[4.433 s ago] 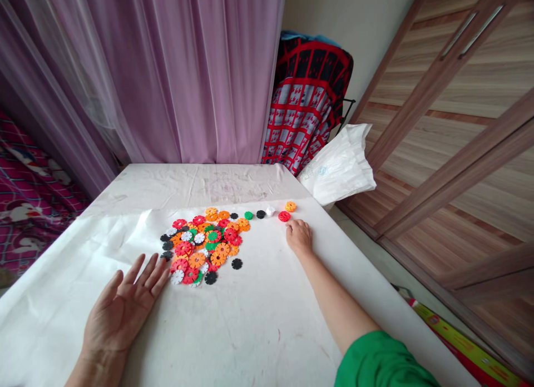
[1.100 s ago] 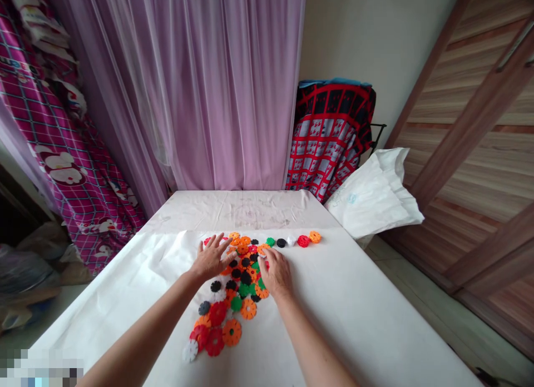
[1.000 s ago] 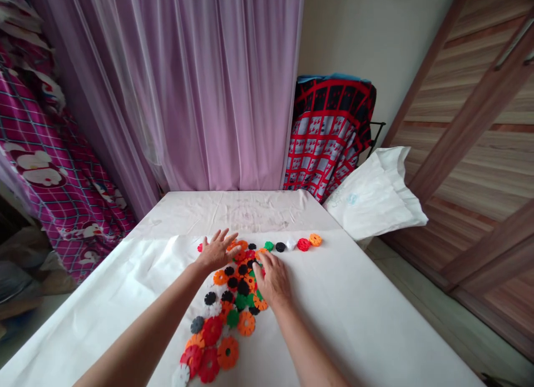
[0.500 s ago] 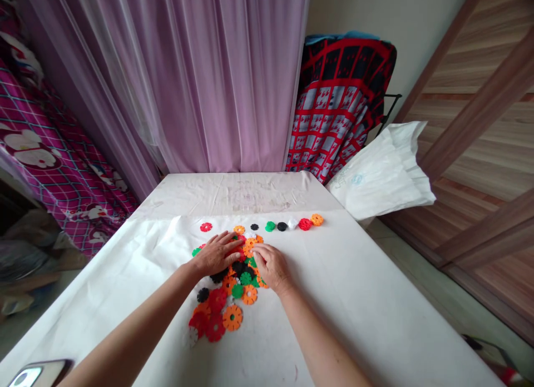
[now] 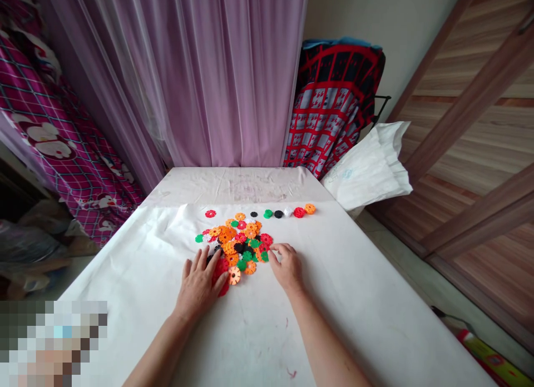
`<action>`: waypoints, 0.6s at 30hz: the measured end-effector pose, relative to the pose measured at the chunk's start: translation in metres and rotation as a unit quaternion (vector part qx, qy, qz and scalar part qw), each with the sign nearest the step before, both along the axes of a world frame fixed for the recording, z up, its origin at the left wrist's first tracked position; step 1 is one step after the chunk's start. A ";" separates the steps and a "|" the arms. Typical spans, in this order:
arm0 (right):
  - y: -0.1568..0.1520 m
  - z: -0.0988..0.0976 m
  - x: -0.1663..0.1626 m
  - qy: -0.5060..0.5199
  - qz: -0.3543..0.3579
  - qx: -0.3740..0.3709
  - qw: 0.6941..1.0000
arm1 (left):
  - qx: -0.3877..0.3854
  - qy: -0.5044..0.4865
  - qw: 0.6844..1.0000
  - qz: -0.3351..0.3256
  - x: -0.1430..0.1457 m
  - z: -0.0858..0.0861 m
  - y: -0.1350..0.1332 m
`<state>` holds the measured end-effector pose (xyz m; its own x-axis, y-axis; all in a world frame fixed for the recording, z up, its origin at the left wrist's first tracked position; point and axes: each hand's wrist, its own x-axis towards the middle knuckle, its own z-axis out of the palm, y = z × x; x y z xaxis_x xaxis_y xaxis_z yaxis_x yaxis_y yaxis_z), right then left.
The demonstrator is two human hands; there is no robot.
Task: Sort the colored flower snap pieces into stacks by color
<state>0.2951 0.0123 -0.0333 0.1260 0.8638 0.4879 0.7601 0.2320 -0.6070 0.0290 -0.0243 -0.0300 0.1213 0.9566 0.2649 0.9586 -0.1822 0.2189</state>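
Note:
A heap of small plastic flower-shaped discs [image 5: 240, 243], orange, red, green, black and white, lies on the white sheet over the table [image 5: 367, 298]. My left hand [image 5: 199, 282] lies flat with fingers spread at the heap's near left edge, partly covering red discs. My right hand [image 5: 286, 266] rests at the heap's near right edge, fingers loosely curled, fingertips touching the discs. Beyond the heap runs a short row of single discs: green [image 5: 267, 213], black [image 5: 278, 214], white [image 5: 287, 212], red [image 5: 298, 212], orange [image 5: 309, 208]. A lone red disc [image 5: 211, 213] sits at the far left.
Purple curtains [image 5: 200, 75] hang behind the table. A red and black patterned cloth [image 5: 334, 109] drapes over a frame at the back right, with a white plastic bag [image 5: 369, 167] beside the table's right edge. Wooden wardrobe doors [image 5: 471, 120] stand on the right; pink patterned fabric [image 5: 50, 137] on the left.
Both hands have drawn back toward me from on top of the heap to its near edge. The discs are gathered into a tighter pile than a second ago.

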 end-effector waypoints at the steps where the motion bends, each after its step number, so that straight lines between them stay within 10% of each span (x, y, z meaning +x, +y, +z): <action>1: -0.003 0.003 0.000 -0.023 -0.006 -0.013 1.000 | 0.004 -0.015 1.000 0.021 0.003 0.001 0.003; 12: -0.008 -0.004 0.000 -0.078 -0.006 -0.016 0.997 | 0.065 -0.353 0.923 0.139 -0.006 0.018 0.056; 18: 0.059 0.031 0.022 -0.093 -0.048 -0.011 0.994 | 0.039 -0.440 0.876 0.194 -0.010 0.021 0.051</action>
